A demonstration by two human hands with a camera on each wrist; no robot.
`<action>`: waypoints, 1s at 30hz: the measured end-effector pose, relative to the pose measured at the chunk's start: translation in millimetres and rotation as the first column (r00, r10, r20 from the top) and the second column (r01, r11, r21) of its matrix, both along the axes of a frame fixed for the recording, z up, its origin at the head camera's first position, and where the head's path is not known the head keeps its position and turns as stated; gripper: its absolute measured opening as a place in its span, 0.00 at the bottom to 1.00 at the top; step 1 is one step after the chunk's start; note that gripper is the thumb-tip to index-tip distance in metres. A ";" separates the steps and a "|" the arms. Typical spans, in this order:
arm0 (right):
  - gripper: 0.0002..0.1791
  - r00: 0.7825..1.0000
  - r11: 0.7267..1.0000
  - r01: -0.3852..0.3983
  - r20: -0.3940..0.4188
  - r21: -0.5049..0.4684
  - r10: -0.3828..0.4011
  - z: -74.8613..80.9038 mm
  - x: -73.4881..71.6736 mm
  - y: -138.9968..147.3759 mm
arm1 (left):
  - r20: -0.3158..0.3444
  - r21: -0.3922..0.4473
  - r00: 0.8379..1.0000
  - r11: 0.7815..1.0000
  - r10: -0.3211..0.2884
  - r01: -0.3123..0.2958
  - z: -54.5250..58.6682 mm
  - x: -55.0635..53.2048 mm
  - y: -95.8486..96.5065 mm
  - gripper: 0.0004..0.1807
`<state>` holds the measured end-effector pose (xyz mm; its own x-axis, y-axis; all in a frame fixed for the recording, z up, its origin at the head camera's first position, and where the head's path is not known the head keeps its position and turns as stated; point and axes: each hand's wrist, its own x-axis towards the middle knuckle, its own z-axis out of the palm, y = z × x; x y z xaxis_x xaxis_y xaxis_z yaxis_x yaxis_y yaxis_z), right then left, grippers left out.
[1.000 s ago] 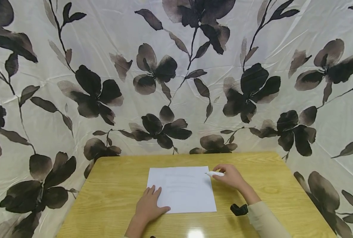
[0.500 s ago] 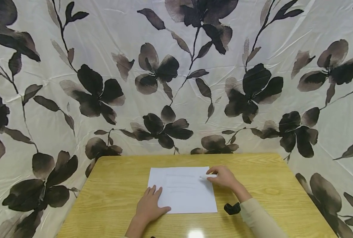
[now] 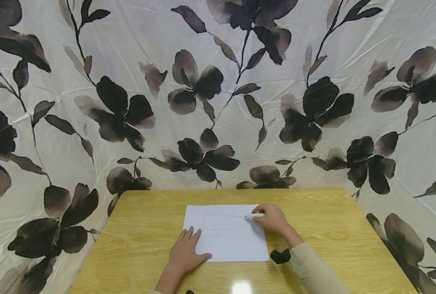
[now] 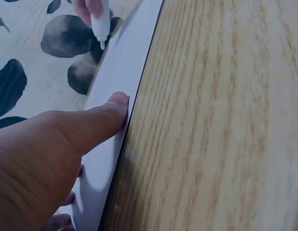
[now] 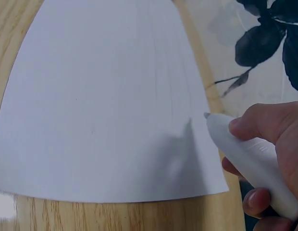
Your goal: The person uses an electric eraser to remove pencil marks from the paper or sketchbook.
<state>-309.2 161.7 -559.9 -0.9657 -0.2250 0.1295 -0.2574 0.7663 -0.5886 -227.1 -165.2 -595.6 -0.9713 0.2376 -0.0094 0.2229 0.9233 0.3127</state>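
A white sheet of paper (image 3: 226, 241) with several faint horizontal lines lies on the wooden table. My left hand (image 3: 186, 253) rests spread on its lower left corner, and in the left wrist view the thumb (image 4: 103, 115) presses near the edge. The right hand (image 3: 273, 218) pinches a thick white pen (image 5: 245, 154) with a small grey tip between thumb and fingers. That tip points left over the upper right part of the sheet, near the right end of the lines. In the right wrist view its shadow falls on the paper apart from the tip.
The yellowish wood-grain table (image 3: 148, 216) extends around the paper on all sides. Behind it hangs a white cloth (image 3: 254, 122) with dark flowers. A black object (image 3: 280, 256) shows beside the right forearm, and a glare spot lies near the front.
My right hand has moved left with the pen, from the sheet's right edge to over its upper right part. The left hand has stayed on the paper.
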 end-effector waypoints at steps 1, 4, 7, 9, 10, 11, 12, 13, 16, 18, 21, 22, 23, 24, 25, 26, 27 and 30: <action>0.07 1.000 1.000 0.004 0.004 0.003 -0.004 0.2 0.1 -0.7 | 0.001 0.002 1.000 1.000 0.000 0.000 0.7 -0.2 0.3 0.53; 0.07 1.000 1.000 0.015 0.019 0.014 -0.015 1.3 0.7 -2.9 | 0.001 0.005 1.000 1.000 -0.005 0.005 0.7 -0.6 1.2 0.53; 0.07 0.999 0.999 0.029 0.033 0.021 -0.030 2.1 1.6 -4.8 | -0.003 0.010 1.000 1.000 -0.009 0.009 0.3 -0.5 1.6 0.52; 0.07 0.999 0.999 0.034 0.032 0.025 -0.035 2.3 1.9 -6.0 | -0.008 0.008 1.000 1.000 -0.009 0.009 -0.2 -0.1 1.4 0.52; 0.06 0.999 0.999 0.036 0.028 0.029 -0.037 2.1 1.8 -6.5 | -0.010 0.008 1.000 1.000 -0.009 0.009 -0.3 0.0 1.3 0.52; 0.06 0.999 0.999 0.035 0.026 0.036 -0.036 1.7 1.6 -7.0 | -0.011 0.006 1.000 1.000 -0.009 0.009 -0.7 0.1 1.0 0.52; 0.06 0.999 0.998 0.034 0.021 0.045 -0.035 0.9 1.3 -7.4 | -0.012 0.005 1.000 1.000 -0.009 0.009 -0.8 0.2 0.7 0.52; 0.06 0.999 0.998 0.035 0.019 0.052 -0.036 0.4 1.0 -7.8 | -0.011 0.004 1.000 1.000 -0.008 0.008 -0.9 0.2 0.4 0.53; 0.06 1.000 0.997 0.030 0.006 0.072 -0.031 -1.8 -0.1 -8.7 | -0.010 0.004 1.000 1.000 -0.007 0.007 -1.0 0.4 0.0 0.53; 0.06 1.000 0.996 0.029 0.002 0.079 -0.029 -2.9 -0.5 -8.7 | -0.010 0.006 1.000 1.000 -0.007 0.007 -0.8 0.8 0.1 0.53; 0.06 0.999 0.996 0.033 0.008 0.081 -0.034 -3.9 -0.6 -8.8 | -0.015 0.010 1.000 1.000 -0.007 0.007 -0.5 1.8 0.3 0.52; 0.06 0.999 0.996 0.035 0.009 0.083 -0.036 -4.1 -0.6 -8.8 | -0.018 0.011 1.000 1.000 -0.006 0.006 -0.6 2.1 0.2 0.52; 0.06 0.999 0.996 0.039 0.012 0.083 -0.040 -4.2 -0.4 -8.8 | -0.020 0.013 1.000 1.000 -0.005 0.005 -0.9 2.3 0.1 0.52; 0.06 0.999 0.996 0.041 0.012 0.082 -0.042 -4.3 -0.3 -8.8 | -0.024 0.016 1.000 1.000 -0.004 0.005 -1.2 2.5 0.0 0.52; 0.06 0.999 0.996 0.043 0.013 0.082 -0.044 -4.2 0.1 -8.8 | -0.026 0.019 1.000 1.000 -0.002 0.003 -1.3 2.9 0.0 0.52; 0.06 0.999 0.996 0.046 0.012 0.082 -0.047 -4.2 0.4 -8.8 | -0.028 0.022 1.000 1.000 -0.001 0.001 -1.8 3.0 -0.1 0.52; 0.06 0.999 0.995 0.049 0.011 0.083 -0.050 -3.9 0.7 -8.9 | -0.030 0.024 1.000 1.000 0.002 -0.001 -2.5 3.2 0.0 0.52; 0.06 0.999 0.995 0.049 0.006 0.089 -0.050 -3.1 1.8 -9.1 | -0.033 0.029 0.999 1.000 0.004 -0.004 -4.2 4.3 0.1 0.52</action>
<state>-307.4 152.5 -563.0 -0.9769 -0.1871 0.1032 -0.2133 0.8271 -0.5200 -222.8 -165.2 -599.8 -0.9719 0.2335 0.0290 0.2297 0.9150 0.3317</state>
